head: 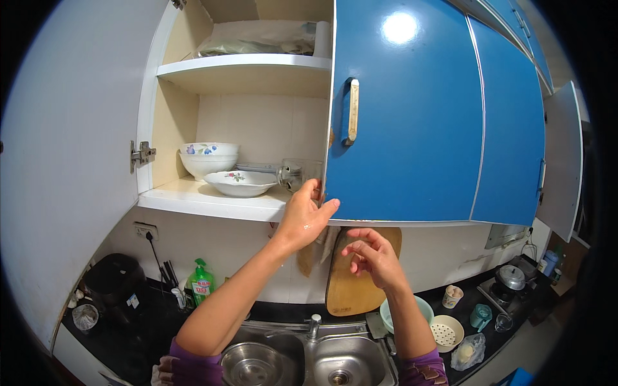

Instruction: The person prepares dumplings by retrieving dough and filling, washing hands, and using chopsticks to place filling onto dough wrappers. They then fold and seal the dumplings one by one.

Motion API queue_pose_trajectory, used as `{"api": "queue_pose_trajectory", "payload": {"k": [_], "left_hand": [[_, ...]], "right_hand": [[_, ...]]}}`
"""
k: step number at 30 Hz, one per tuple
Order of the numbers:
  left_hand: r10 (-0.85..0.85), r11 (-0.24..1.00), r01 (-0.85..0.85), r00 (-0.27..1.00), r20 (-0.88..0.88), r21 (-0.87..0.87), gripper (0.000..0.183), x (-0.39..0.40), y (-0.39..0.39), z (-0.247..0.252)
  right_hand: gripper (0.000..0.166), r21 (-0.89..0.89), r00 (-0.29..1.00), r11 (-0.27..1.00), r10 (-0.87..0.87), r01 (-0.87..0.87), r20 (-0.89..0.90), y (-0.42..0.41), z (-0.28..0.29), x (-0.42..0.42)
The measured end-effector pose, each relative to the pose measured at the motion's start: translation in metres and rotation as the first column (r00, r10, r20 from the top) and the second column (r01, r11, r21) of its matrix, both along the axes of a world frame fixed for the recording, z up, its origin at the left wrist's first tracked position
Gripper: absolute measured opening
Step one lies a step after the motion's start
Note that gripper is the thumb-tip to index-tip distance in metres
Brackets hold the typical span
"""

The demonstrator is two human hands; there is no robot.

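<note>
My left hand [304,214] is at the lower left edge of a blue cabinet door [405,130], its fingers at the edge and its thumb across the front. Water drops glisten on this hand. My right hand [374,255] is empty, its fingers loosely bent and apart, in front of a wooden cutting board [359,284]. Left of the door, the open cabinet compartment holds stacked white bowls [209,161], a shallow flowered dish [241,184] and a glass mug [291,176] lying on its side, partly hidden by the door edge.
An open cabinet door [77,144] stands at left. Below are a double steel sink [355,362] with a basin [252,366], a faucet [315,325], a green pump bottle [200,282] and a black appliance [115,280]. A strainer [446,333] and a lidded pot [512,278] are at right.
</note>
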State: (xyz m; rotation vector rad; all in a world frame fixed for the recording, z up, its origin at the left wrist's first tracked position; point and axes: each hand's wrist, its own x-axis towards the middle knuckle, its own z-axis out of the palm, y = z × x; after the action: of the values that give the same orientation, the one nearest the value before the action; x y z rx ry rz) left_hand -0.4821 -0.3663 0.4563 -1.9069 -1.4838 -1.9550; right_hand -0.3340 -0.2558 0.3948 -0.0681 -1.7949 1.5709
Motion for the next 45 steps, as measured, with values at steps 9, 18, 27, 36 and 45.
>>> {"api": "queue_pose_trajectory", "payload": {"k": [9, 18, 27, 36, 45], "left_hand": [[0.134, 0.747, 0.067, 0.959, -0.249, 0.661, 0.047, 0.132, -0.041, -0.035], [0.187, 0.701, 0.338, 0.764, -0.618, 0.629, 0.037, 0.186, -0.065, -0.029], [0.091, 0.826, 0.282, 0.788, -0.608, 0.488, 0.032, 0.187, -0.061, -0.032], [-0.016, 0.747, 0.262, 0.926, -0.378, 0.61, 0.055, 0.157, -0.064, -0.037], [-0.09, 0.795, 0.245, 0.953, -0.29, 0.555, 0.064, 0.137, -0.039, -0.041]], "right_hand": [[0.012, 0.178, 0.574, 0.557, -0.702, 0.812, -0.422, 0.009, 0.008, 0.01], [0.029, 0.549, 0.466, 0.217, -0.805, 0.807, -0.367, 0.083, 0.123, 0.016], [0.047, 0.743, 0.632, 0.289, -0.741, 0.604, -0.226, 0.143, 0.148, -0.037], [0.043, 0.641, 0.573, 0.245, -0.731, 0.727, -0.371, 0.166, 0.178, -0.02], [0.019, 0.63, 0.801, 0.497, -0.412, 0.597, -0.434, 0.032, 0.13, 0.021]]}}
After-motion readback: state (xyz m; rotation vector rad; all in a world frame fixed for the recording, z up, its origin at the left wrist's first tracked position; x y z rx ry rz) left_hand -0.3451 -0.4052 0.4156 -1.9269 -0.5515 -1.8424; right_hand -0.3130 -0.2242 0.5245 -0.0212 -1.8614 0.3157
